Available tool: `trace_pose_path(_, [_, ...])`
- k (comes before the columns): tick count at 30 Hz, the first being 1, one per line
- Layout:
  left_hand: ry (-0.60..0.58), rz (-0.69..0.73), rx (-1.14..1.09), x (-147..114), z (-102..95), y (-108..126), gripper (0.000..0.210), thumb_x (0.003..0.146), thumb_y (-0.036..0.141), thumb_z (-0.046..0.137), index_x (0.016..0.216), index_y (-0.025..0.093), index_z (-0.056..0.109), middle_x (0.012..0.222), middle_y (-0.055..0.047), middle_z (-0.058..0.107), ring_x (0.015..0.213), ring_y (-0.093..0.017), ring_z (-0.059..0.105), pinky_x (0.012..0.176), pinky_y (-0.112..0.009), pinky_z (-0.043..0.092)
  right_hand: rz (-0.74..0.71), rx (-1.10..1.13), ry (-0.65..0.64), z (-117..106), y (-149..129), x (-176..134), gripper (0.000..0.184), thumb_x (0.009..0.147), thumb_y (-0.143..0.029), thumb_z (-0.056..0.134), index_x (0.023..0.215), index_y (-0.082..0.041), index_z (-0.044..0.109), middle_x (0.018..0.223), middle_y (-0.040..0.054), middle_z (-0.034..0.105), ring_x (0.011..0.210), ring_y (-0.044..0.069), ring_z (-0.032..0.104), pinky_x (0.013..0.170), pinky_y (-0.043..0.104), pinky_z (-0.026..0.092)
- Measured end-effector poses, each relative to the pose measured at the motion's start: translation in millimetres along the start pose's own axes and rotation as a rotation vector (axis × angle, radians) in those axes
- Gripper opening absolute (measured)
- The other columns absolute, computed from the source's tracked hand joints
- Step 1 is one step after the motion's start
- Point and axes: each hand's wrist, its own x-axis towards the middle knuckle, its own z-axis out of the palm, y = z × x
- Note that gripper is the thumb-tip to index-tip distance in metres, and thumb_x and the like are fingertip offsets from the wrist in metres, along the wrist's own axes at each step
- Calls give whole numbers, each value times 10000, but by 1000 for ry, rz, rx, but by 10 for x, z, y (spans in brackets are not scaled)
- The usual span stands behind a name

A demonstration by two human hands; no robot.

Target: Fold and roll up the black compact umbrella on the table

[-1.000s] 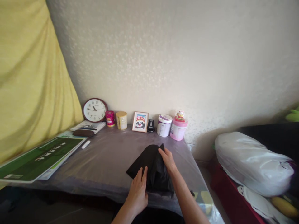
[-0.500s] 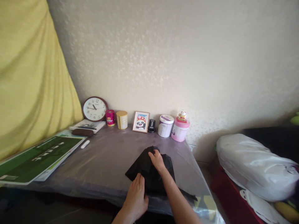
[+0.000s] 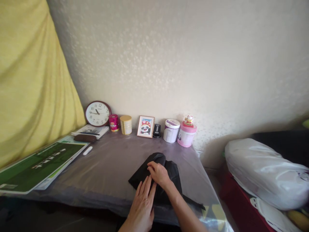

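Note:
A thin, crinkled black sheet (image 3: 145,169), perhaps a plastic bag or cloth, lies bunched near the front edge of the table. One pointed corner reaches left and a narrow strip trails to the lower right. My left hand (image 3: 143,196) rests flat on its near part, with the fingers stretched out and pointing away from me. Just beyond those fingertips, my right hand (image 3: 158,174) has its fingers curled and pinched on the black sheet. Both hands almost touch, and they hide the middle of the sheet.
Along the wall stand a clock (image 3: 98,113), a pink can (image 3: 114,123), a yellow can (image 3: 126,125), a panda picture frame (image 3: 145,126) and two tubs (image 3: 171,130). Green printed sheets (image 3: 41,166) and a white stick-like item (image 3: 87,150) lie left. A stuffed white bag (image 3: 265,172) sits right.
My right hand has come nearer and left from the sheet's far edge, its fingers curling. My left hand has moved forward and flattened. The sheet's far edge now looks rounder.

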Motion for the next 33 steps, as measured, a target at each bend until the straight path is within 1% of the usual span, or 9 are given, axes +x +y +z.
trace_pose_path(4, [-203,-118,22,98,-54,71,943,494,27,459,1391,143,193,1492,-101,131,1373,-254,88,1111,-462,189,-180,-30,27,0,72,-96,227,861,-239,466,962,-274,666,919,-11,705,866,148,605,794,243,434])
trace_pose_path(8, [-291,-191,-6,113,-80,111,974,490,-7,433,1402,154,131,1499,-75,60,1377,-233,66,1118,-430,168,-336,-23,116,21,294,-63,212,868,-251,482,890,-257,692,1009,5,690,1059,174,536,934,311,372])
trace_pose_path(14, [-275,-220,-127,123,-10,86,962,519,3,431,1404,153,86,1499,-73,1,1378,-236,66,1114,-388,177,-186,-77,139,27,580,350,252,880,-247,442,1018,-247,653,1188,35,612,1212,190,444,1027,388,282])
trace_pose_path(17, [-236,-224,-163,113,77,44,982,505,12,431,1406,157,68,1501,-63,-4,1378,-239,76,1113,-387,183,-60,-90,224,-45,558,447,281,878,-222,424,1074,-219,625,1217,67,588,1214,200,443,1019,393,297])
trace_pose_path(19, [-218,-210,-181,105,130,13,1000,490,9,436,1406,154,62,1502,-58,-15,1379,-238,71,1115,-373,187,-79,-51,287,-87,490,376,293,888,-240,406,1089,-202,616,1187,86,602,1183,200,472,1002,378,323])
trace_pose_path(22, [-221,-189,-181,99,176,-16,1011,483,3,444,1406,149,58,1503,-62,-22,1379,-243,61,1114,-373,195,-268,57,187,-79,385,157,298,910,-292,381,985,-217,660,1015,61,676,1113,177,525,977,335,355])
trace_pose_path(25, [-238,-199,-178,97,172,-9,994,498,-1,438,1407,157,68,1504,-64,-14,1379,-248,65,1112,-391,196,-362,41,35,7,359,52,282,909,-278,397,915,-245,677,957,26,698,1140,177,508,1044,406,256])
trace_pose_path(28, [-239,-216,-180,94,131,26,979,508,-16,425,1407,160,81,1506,-62,-10,1380,-235,67,1113,-375,189,-269,-44,82,78,437,194,277,897,-235,397,966,-233,666,1113,40,652,1206,201,452,1053,464,211])
trace_pose_path(33, [-215,-246,-219,82,78,42,945,545,-28,403,1410,163,75,1506,-100,1,1376,-219,108,1103,-372,207,4,-64,310,-37,747,422,313,840,-228,429,1082,-149,612,1213,132,576,1148,224,500,976,390,355])
